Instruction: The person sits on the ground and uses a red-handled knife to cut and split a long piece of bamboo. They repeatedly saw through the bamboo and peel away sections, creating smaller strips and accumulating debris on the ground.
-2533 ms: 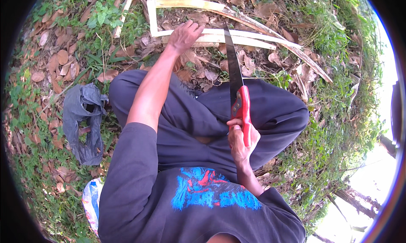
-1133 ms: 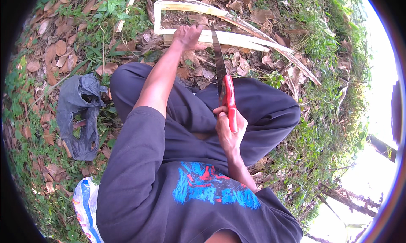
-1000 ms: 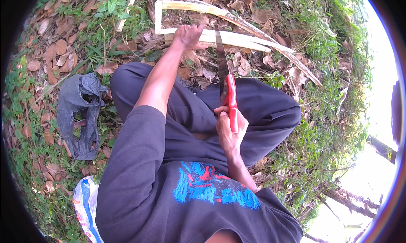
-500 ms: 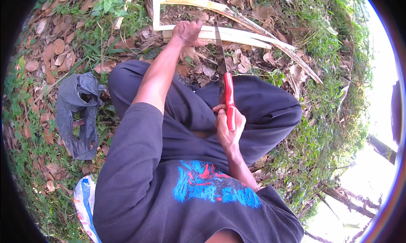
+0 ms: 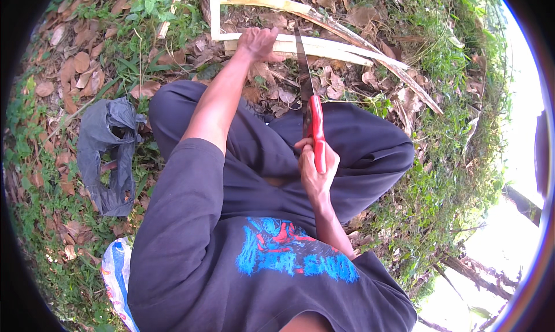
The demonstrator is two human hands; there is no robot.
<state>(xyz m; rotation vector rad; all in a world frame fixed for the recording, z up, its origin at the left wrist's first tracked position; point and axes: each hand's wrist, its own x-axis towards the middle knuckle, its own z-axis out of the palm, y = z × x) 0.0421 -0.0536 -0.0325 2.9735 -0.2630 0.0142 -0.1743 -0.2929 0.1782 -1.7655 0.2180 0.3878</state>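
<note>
The person's right hand closes around a red-handled saw, its blade pointing to twelve o'clock across a pale wooden strip. At eleven o'clock from it, the left hand clasps that strip, with a narrow gap between hand and blade edge. Crossed legs spread toward nine and three; a black bag lies near nine.

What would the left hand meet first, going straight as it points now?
The left hand would probably meet the dry leaf just ahead; or, if higher, the pale bent strip's far side. Depth is unclear.
</note>
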